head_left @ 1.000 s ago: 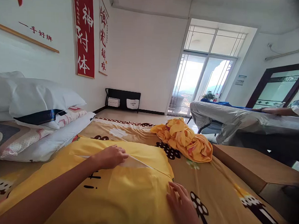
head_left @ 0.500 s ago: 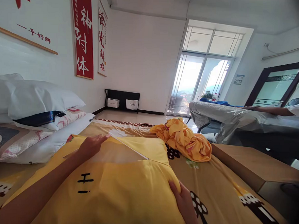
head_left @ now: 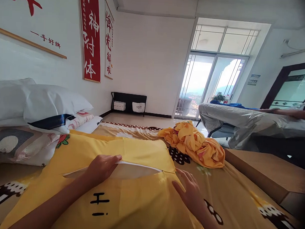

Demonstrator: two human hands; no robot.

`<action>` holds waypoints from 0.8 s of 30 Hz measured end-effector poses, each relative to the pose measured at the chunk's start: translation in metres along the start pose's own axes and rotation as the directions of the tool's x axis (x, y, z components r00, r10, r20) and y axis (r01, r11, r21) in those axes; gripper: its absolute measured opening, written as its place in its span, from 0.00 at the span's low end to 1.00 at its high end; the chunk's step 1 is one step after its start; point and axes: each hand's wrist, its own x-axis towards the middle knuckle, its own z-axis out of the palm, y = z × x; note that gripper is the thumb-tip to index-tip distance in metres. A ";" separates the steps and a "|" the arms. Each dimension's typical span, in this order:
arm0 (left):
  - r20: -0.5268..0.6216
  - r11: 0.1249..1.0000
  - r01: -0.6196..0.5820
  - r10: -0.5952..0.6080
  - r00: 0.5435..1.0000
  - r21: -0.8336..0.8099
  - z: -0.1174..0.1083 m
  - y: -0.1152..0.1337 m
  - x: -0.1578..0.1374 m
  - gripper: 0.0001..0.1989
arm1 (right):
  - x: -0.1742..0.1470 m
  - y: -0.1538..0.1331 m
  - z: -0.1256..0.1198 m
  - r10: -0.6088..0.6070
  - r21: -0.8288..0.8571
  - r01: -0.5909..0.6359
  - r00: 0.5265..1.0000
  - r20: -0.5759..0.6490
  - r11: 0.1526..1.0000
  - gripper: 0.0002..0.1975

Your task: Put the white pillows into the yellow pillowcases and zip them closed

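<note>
A yellow pillowcase point(head_left: 139, 197) printed with "Hi" lies in front of me on the bed, filled out into a pillow shape. A long slit with a white-edged seam crosses its upper face. Through it shows a pale inner pillow point(head_left: 133, 170). My left hand point(head_left: 103, 168) reaches over the case and pinches the slit's far edge between thumb and fingers. At the right side of the case is my right hand point(head_left: 190, 189), thumb and stretched fingers apart, touching the cloth near the slit's right end.
A crumpled orange-yellow cloth point(head_left: 191, 141) lies farther back on the patterned bedsheet point(head_left: 210, 183). White pillows point(head_left: 55, 101) are stacked at the left by the wall. Beyond the bed's right edge stand a brown box-like piece point(head_left: 265, 168) and a plastic-covered table point(head_left: 242, 121), with another person's arm point(head_left: 292, 113) on it.
The slit's far edge is drawn toward me by my left hand, and the opening looks narrower. My right hand has moved up along the case's right side, its fingers loosened.
</note>
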 end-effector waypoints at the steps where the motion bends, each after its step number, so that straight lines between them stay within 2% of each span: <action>1: 0.001 1.000 0.014 -0.014 1.000 -0.008 -0.001 0.001 0.001 0.07 | 0.010 -0.022 0.001 -0.083 0.001 0.083 0.997 0.004 0.997 0.25; 2: 0.004 1.000 0.023 -0.023 1.000 -0.013 -0.002 0.002 0.001 0.06 | 0.020 -0.045 0.003 -0.153 -0.006 0.153 0.988 0.023 0.988 0.28; 4: 0.033 0.999 0.031 -0.030 0.999 -0.011 -0.003 0.003 0.000 0.06 | 0.044 -0.088 0.011 -0.213 -0.057 0.219 0.972 0.097 0.974 0.32; 6: 0.127 0.997 0.083 -0.083 0.988 0.005 -0.002 0.003 -0.002 0.06 | 0.072 -0.117 0.020 -0.142 -0.162 0.175 0.971 0.193 0.971 0.29; 8: 0.291 0.984 0.174 -0.180 0.940 0.046 -0.002 0.003 -0.006 0.07 | 0.101 -0.128 0.030 -0.031 -0.246 0.095 0.967 0.253 0.965 0.22; 10: 0.437 0.962 0.232 -0.272 0.857 0.145 -0.001 0.005 -0.010 0.11 | 0.126 -0.123 0.040 0.039 -0.269 0.045 0.953 0.300 0.962 0.16; 12: 0.520 0.960 0.188 -0.271 0.810 0.207 0.000 0.015 -0.010 0.18 | 0.145 -0.111 0.048 0.075 -0.266 0.025 0.931 0.357 0.964 0.12; 14: 0.575 0.982 0.109 -0.180 0.798 0.157 0.004 0.030 -0.005 0.19 | 0.159 -0.099 0.050 0.105 -0.275 0.012 0.908 0.405 0.961 0.08; 16: 0.614 0.998 0.053 -0.058 0.787 0.026 0.015 0.046 0.009 0.14 | 0.170 -0.092 0.047 0.117 -0.291 0.014 0.897 0.427 0.957 0.07; 18: 0.648 0.997 0.046 0.005 0.761 -0.063 0.038 0.057 0.028 0.11 | 0.176 -0.090 0.042 0.122 -0.315 0.018 0.899 0.420 0.949 0.08; 19: 0.666 0.995 0.067 0.001 0.746 -0.076 0.052 0.059 0.038 0.11 | 0.177 -0.089 0.040 0.124 -0.329 0.018 0.906 0.404 0.944 0.09; 21: 0.680 0.985 0.159 -0.076 0.729 -0.061 0.086 0.056 0.056 0.14 | 0.172 -0.084 0.041 0.128 -0.356 0.007 0.926 0.355 0.935 0.12; 24: 0.668 0.938 0.337 -0.199 0.717 -0.082 0.133 0.044 0.071 0.26 | 0.154 -0.068 0.052 0.137 -0.367 -0.028 0.952 0.274 0.930 0.13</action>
